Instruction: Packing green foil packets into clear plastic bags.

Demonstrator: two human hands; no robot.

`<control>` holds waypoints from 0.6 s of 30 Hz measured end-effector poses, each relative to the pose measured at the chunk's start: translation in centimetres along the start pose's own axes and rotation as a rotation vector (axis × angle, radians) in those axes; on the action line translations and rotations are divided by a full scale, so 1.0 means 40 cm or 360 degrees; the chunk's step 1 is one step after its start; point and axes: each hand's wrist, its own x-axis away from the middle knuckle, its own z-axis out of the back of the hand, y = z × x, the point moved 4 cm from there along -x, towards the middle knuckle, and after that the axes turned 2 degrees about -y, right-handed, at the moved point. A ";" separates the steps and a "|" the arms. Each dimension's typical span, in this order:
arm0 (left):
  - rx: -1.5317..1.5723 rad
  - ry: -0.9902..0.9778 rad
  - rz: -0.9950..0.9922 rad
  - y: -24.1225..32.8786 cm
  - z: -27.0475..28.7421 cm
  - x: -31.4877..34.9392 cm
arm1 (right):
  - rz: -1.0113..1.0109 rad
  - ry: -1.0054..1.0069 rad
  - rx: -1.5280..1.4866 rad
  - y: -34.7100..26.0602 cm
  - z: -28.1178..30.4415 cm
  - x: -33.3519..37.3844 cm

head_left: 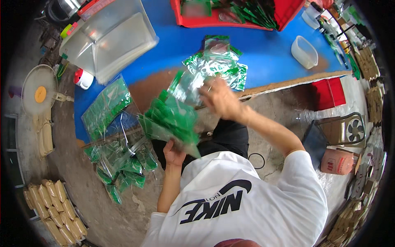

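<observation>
My left hand [175, 154] is closed on the lower end of a clear plastic bag of green packets [173, 117], which it holds tilted in front of my lap. My right hand [222, 99] is above the table's near edge, its fingers blurred by motion. Next to those fingers lies a silvery green-edged packet [187, 87]; whether they grip it I cannot tell. Beyond, a loose pile of shiny green packets [236, 76] is spread on the blue table [267, 53]. More clear bags of green packets [108, 109] lie at the table's left, some hanging over its edge.
A red bin [230, 28] with green packets stands at the far side. At the left are a translucent tray [119, 45], a red-and-white bottle [83, 78] and a fan [40, 92]. A clear plastic tub [304, 52] sits at the right, with a dark chair [314, 144] below.
</observation>
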 end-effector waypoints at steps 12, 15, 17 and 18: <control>-0.0237 0.0001 -0.0121 0.028 -0.045 0.010 | 0.0009 -0.0195 0.0052 0.053 -0.046 -0.097; -0.0249 -0.0009 -0.0153 0.029 -0.060 -0.001 | 0.0328 -0.0357 -0.0792 -0.064 -0.029 -0.049; -0.0329 0.0163 -0.0139 0.032 -0.085 -0.006 | -0.0464 -0.0162 -0.0652 -0.009 0.004 -0.076; -0.0269 0.0124 -0.0102 0.032 -0.085 -0.006 | -0.0563 0.0407 -0.0369 0.045 0.025 -0.094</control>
